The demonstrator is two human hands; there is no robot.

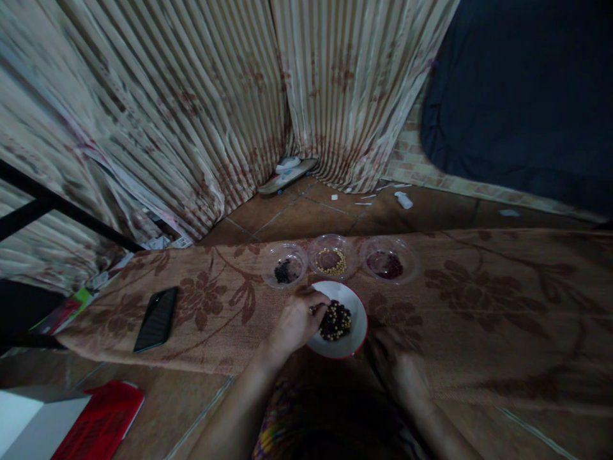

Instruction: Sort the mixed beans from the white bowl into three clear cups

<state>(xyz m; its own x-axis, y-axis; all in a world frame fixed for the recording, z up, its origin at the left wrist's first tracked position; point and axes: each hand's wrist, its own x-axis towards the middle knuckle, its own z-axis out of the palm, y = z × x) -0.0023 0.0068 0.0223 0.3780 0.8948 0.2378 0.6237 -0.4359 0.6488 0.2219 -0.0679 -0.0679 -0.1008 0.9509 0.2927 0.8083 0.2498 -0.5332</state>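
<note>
A white bowl with a red rim point(359, 342) holds a mixed heap of dark and yellow beans point(336, 321). Over its left side is my left hand point(297, 319), thumb and fingers pinched together at the edge of the heap; what lies between the fingertips is too small to make out. My right hand point(393, 358) rests in shadow just right of the bowl, its fingers hard to see. Behind the bowl stand three clear plastic bowls: the left one has black beans point(283, 271), the middle one yellow beans point(338, 263), the right one dark red beans point(391, 267).
A patterned brown cloth point(479, 306) covers the long low table. To the left lies a black phone point(156, 319). On the floor are a red package point(103, 421), a skateboard point(287, 177) and small white scraps. Striped curtains point(230, 96) hang behind; a dark covered piece point(522, 96) stands at right.
</note>
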